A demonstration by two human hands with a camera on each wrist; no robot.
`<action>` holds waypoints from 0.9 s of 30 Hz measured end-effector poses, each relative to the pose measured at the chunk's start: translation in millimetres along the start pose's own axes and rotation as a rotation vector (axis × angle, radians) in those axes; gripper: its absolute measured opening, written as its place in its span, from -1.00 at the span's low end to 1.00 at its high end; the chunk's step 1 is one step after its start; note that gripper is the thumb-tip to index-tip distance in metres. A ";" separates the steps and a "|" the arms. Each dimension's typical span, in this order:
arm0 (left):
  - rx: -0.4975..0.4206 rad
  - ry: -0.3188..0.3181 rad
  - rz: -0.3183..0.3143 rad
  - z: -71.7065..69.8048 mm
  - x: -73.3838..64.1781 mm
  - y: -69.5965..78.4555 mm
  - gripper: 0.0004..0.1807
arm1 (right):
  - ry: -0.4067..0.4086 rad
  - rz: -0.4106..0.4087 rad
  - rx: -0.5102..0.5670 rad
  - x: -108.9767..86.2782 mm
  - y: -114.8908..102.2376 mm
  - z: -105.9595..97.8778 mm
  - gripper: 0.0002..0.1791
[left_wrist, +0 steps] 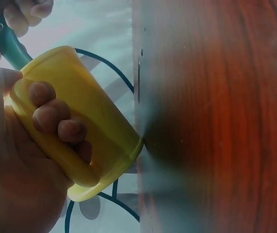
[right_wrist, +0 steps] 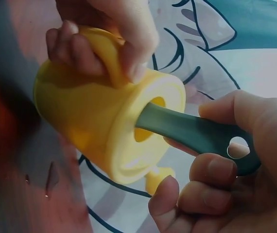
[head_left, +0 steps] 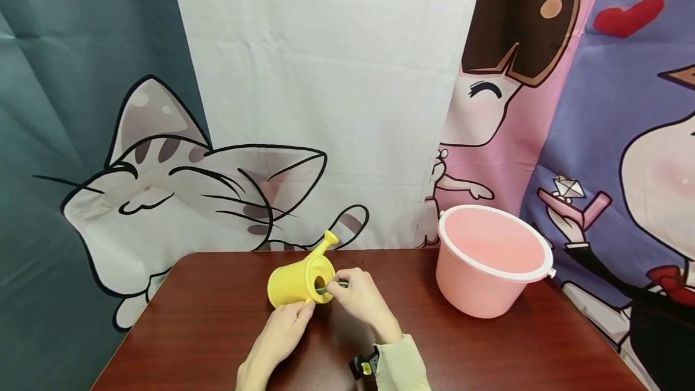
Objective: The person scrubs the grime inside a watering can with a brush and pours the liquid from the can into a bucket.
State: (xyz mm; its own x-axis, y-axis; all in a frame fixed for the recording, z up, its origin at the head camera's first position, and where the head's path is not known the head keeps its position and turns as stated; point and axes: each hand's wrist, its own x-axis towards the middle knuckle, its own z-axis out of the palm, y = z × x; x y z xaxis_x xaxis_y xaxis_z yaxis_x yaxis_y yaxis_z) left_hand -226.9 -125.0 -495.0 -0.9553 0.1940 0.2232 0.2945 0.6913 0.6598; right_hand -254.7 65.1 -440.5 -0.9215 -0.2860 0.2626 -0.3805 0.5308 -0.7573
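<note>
One can [head_left: 290,282] tilts over a table [head_left: 190,330], left hand [head_left: 285,326] curled round its handle [left_wrist: 69,162], right hand [head_left: 361,299] pinching a tool [right_wrist: 192,128] partly inside; likely light, stiff plastic (smooth, perhaps slippery), best held by that handle.

Your head view is bright and even, with a soft shadow on the table [head_left: 206,330] near your right hand [head_left: 359,300]; your left wrist view is hazy, white glare at its upper left, the table blurred; your right wrist view is dim and blurry leftward
</note>
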 end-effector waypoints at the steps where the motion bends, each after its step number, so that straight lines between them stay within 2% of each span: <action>1: -0.003 -0.002 0.001 -0.1 0.1 0.1 -0.50 | -0.004 0.000 0.003 0.2 0.1 1.1 -0.86; 7: -0.012 -0.022 0.009 0.1 -0.6 -0.8 -0.48 | -0.026 0.013 0.009 1.2 3.5 10.8 -0.83; 13: -0.010 -0.019 0.015 -0.4 -0.9 0.1 -0.48 | -0.012 0.002 0.003 1.4 3.8 14.4 -0.83; 27: -0.010 -0.011 0.001 -1.2 -1.7 0.9 -0.49 | 0.011 0.005 0.010 -2.2 -1.4 -6.4 -0.85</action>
State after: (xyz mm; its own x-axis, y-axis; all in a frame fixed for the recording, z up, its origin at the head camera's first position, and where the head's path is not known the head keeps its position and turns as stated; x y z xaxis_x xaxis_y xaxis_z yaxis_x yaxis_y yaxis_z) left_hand -225.0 -125.5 -493.8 -0.9551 0.2029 0.2161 0.2961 0.6838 0.6669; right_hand -252.5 70.0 -436.2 -0.9241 -0.2749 0.2654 -0.3754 0.5237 -0.7647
